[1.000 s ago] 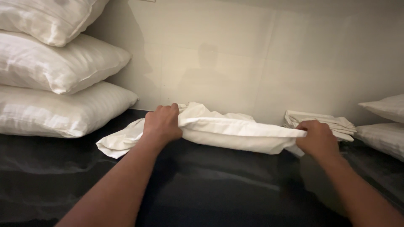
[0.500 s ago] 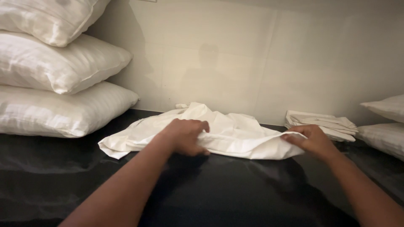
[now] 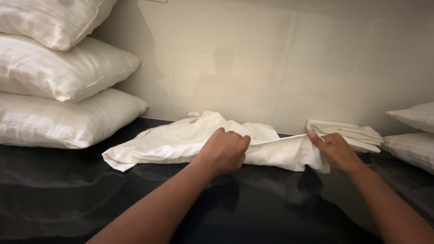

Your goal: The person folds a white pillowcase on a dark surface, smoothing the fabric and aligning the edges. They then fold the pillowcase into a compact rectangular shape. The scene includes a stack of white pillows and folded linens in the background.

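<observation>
While both hands (image 3: 224, 151) (image 3: 335, 151) grip it, white cloth (image 3: 181, 140) lies crumpled beside folded linens (image 3: 357, 134).

Three white pillows (image 3: 58, 77) stacked at left — a folded white cloth pile (image 3: 355, 133) by the wall, glossy black surface (image 3: 68, 194).

A loose pillowcase (image 3: 181, 142) lies across the back of a countertop (image 3: 68, 199), against the wall (image 3: 280, 58). The left hand (image 3: 224, 151) rests on its near edge at the middle; the right hand (image 3: 334, 151) pinches its right end. Just right of the pillowcase, behind the right hand, sits a stack of folded pillowcases (image 3: 350, 133). Three pillows (image 3: 58, 90) are piled at far left on the countertop; two more pillows (image 3: 413, 131) lie at far right.
</observation>
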